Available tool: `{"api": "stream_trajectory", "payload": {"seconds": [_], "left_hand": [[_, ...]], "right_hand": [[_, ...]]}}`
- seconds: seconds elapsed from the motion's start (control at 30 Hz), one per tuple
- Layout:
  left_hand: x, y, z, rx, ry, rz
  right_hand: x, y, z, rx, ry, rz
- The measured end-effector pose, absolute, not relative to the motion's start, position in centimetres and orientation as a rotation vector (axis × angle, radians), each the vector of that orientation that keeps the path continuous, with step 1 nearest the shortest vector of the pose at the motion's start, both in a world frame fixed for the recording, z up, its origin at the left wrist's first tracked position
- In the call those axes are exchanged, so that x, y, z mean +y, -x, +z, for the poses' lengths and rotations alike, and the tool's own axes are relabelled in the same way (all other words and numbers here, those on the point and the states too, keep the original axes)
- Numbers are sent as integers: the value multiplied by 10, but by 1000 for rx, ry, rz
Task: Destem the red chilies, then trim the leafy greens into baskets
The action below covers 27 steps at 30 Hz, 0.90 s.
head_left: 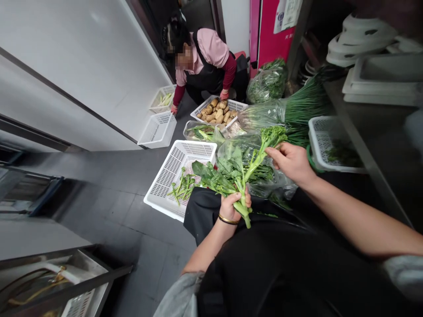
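Observation:
A leafy stalk of broccolini leans up and to the right above my lap. My left hand, with a gold bangle at the wrist, is closed round its thick lower stems. At the upper part, just below the green florets, my right hand pinches the stalk between thumb and fingers. Broad leaves spread leftward from the bunch over a white perforated basket. Inside that basket lie several short trimmed green pieces. More greens in a clear plastic bag sit behind and below my hands.
Across from me a co-worker crouches, gloved hands at a basket of brown tubers and a white basket. Bundled long green stalks and bagged greens lie beyond. A metal shelf borders the right.

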<state>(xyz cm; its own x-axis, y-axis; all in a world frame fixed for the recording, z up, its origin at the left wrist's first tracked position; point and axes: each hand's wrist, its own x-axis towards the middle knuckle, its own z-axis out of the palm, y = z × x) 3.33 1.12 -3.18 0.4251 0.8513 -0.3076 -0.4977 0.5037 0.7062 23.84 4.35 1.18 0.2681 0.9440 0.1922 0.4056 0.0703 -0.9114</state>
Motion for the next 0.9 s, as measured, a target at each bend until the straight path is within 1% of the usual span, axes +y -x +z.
{"api": "stream_trajectory", "payload": {"seconds": [0.07,0.17,0.23,0.33,0.4,0.5,0.57,0.6,0.67,0.77,0.83,0.9], "left_hand": [[14,-33,-27,701,-554,934],[17,-26,-23,681,-531,998],[15,-22,-24,688,-549,980],[9,-23,-27,764,-637,988],[5,-28,-26,841,-702,1043],[4,-34,-24,936,-697,1121],[5,-33,-23,964,-678,1168],[6,-32,-24,970,-692,1188],[5,-28,-27,983,-772,1189],[3,-24,-33,964,-910,1113],[0,-21,-35,904,-959,1015],[0,-18,-34,813,-950,903]], "right_hand": [[38,-232,6,-1394,1518,810],[31,-230,-5,-1856,1454,1228],[34,-233,-6,-1997,1418,1273],[50,-232,7,-1755,1511,1050],[58,-222,18,-1672,1547,822],[49,-200,23,-1799,1490,375],[37,-192,18,-1924,1369,292],[32,-191,15,-1945,1328,351],[32,-198,9,-1866,1320,607],[52,-214,4,-1543,1344,1038],[67,-221,3,-1391,1261,1202],[76,-224,2,-1342,1152,1293]]}}
